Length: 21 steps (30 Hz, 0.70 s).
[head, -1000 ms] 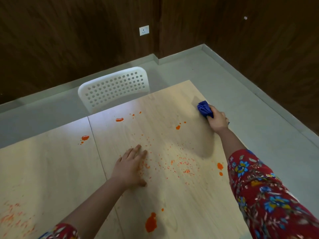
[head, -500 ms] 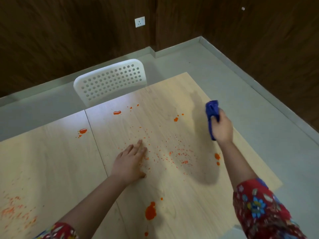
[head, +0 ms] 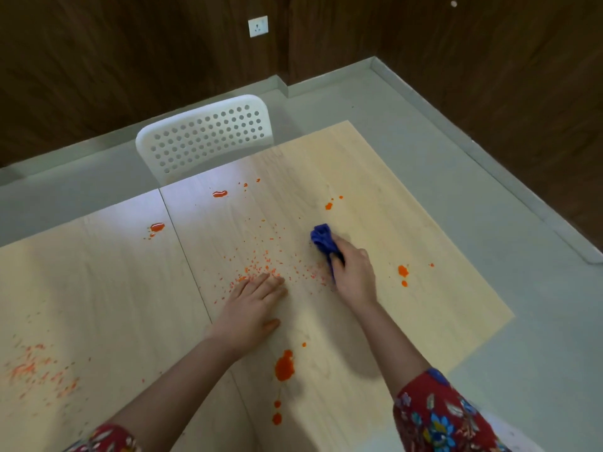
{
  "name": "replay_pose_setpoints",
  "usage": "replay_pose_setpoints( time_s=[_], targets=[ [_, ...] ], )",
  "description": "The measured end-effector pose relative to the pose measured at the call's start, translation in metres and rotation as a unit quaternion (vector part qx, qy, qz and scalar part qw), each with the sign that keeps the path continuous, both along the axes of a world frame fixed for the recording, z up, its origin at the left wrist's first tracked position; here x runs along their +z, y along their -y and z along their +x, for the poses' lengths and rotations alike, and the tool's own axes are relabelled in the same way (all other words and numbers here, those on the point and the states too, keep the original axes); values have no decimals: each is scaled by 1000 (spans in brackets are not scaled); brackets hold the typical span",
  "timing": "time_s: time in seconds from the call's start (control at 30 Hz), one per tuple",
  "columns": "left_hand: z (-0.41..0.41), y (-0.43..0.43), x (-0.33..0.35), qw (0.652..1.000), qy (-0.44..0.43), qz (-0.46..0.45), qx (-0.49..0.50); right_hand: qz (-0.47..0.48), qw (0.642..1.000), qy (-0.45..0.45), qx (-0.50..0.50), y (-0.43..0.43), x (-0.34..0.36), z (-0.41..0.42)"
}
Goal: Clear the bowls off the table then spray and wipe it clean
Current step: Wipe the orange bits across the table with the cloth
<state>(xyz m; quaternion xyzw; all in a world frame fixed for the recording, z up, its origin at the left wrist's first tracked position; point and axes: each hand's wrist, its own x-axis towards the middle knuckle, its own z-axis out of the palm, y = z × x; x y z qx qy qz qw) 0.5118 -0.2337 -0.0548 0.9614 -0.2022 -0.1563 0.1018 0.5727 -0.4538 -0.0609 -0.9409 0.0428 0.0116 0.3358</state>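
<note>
Right hand (head: 354,275) grips crumpled blue cloth (head: 323,240) on pale wood-grain table (head: 408,249)

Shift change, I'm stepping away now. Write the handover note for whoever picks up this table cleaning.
Left hand: open, flat on the table, at the orange speckles.
Right hand: grip on the blue cloth, cloth down on the tabletop.
Done: no bowls in view.
Sprayed or not: cannot tell.
Left: wipe the speckles, the large orange blob, the scattered drops and the far-left smears.
</note>
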Motion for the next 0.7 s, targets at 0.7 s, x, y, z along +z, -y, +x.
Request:
replay_pose_setpoints(
  time_s=[0.7],
  targets=[
    [-16,3,11,998,-49,4,-26,-26,994,-75,-74,20,17,-37]
  ],
)
